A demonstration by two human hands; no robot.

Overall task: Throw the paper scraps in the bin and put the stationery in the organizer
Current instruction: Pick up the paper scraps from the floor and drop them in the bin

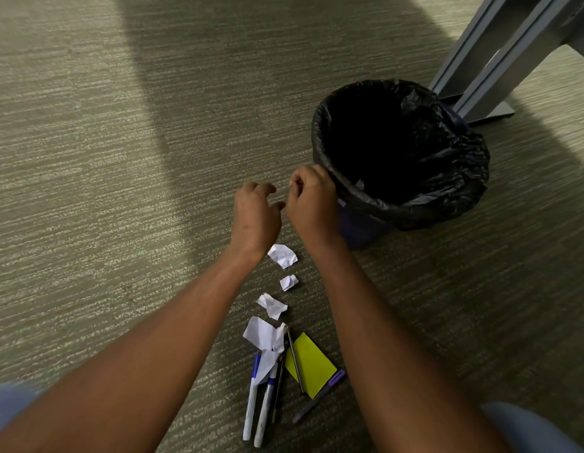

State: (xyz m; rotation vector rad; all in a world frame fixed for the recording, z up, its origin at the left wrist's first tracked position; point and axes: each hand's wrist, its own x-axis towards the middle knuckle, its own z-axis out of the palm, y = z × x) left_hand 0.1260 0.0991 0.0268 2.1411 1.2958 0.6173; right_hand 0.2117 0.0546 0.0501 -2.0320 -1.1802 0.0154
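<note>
Here, right hand (311, 204) curled beside bin (473, 178), contents unclear, left hand (256, 214) loosely spread, paper scraps (283, 255) below

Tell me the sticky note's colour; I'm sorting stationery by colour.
Yellow: the flat square sticky note pad on the carpet, clearest in the head view.

Both arms stretched forward, left hand (256, 214) loosely curled, fingers apart; right hand (311, 204) curled, just beside it.

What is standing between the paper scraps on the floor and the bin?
Nothing visible. The paper scraps lie on open carpet just short of the bin, whose mouth is open. Only the two forearms pass above them.
</note>
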